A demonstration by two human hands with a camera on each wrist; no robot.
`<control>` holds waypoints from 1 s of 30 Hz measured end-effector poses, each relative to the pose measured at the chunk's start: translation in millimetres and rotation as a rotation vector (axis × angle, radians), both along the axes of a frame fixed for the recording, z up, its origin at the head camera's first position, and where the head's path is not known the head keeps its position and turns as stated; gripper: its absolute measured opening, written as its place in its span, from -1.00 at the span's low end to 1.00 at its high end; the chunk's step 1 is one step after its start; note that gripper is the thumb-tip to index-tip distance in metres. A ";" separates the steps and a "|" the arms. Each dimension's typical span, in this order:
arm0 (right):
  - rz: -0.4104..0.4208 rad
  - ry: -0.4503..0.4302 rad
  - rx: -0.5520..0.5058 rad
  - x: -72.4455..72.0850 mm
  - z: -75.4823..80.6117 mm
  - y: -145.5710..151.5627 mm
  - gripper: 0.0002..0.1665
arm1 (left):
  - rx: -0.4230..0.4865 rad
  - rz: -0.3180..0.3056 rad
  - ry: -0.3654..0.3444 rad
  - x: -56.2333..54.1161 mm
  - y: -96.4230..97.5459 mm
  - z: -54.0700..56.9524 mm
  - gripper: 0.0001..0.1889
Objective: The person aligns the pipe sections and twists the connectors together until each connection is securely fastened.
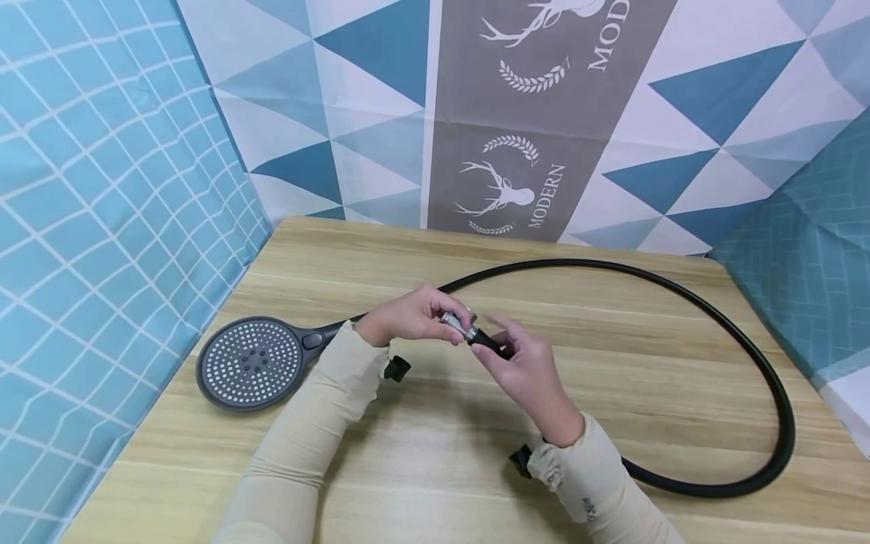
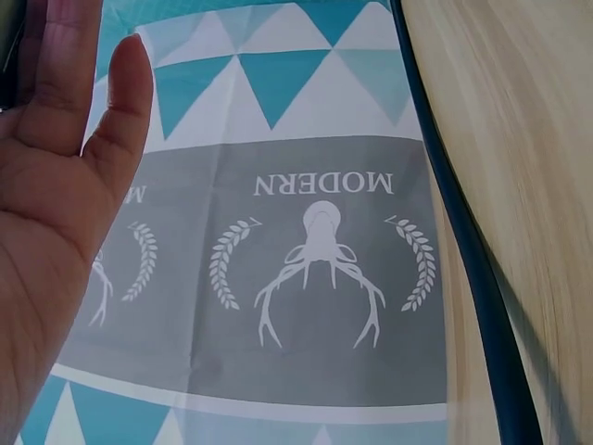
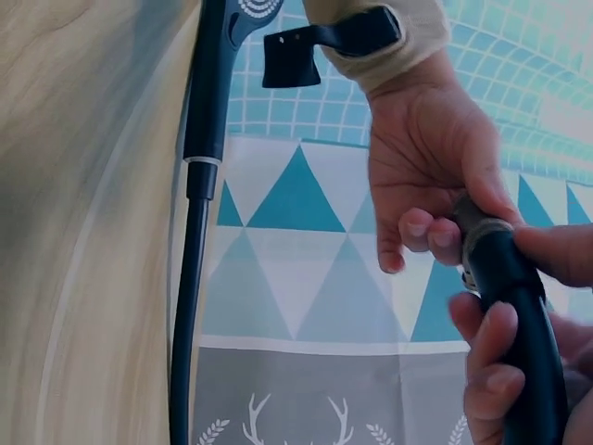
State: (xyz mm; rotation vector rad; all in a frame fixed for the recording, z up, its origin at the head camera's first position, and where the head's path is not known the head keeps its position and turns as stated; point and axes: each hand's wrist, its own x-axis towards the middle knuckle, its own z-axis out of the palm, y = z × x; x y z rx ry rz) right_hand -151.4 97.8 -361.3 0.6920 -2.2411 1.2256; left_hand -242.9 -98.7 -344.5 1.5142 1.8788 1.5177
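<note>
My left hand (image 1: 408, 313) pinches a silver metal fitting (image 1: 454, 322) between thumb and fingers, above the middle of the table. Against that fitting sits the black hose end (image 1: 484, 340), which my right hand (image 1: 529, 366) grips from the other side. In the right wrist view the hose end (image 3: 510, 278) shows a metal ring at its top, and the left hand (image 3: 431, 148) holds the fitting there. Whether the two parts are joined, I cannot tell. The left wrist view shows the left palm (image 2: 46, 204), with the held part mostly out of frame.
A round grey shower head (image 1: 251, 364) lies face up at the left of the wooden table (image 1: 421, 468). From its handle the black shower hose (image 1: 680, 291) curves behind the hands and round to the right. Patterned sheets (image 1: 381, 98) stand behind and at the sides.
</note>
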 end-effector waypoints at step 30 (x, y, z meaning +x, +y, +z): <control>0.000 0.210 -0.002 -2.8 -6.6 1.2 -0.62 | -0.020 -0.029 -0.011 -1.6 2.2 2.1 -0.95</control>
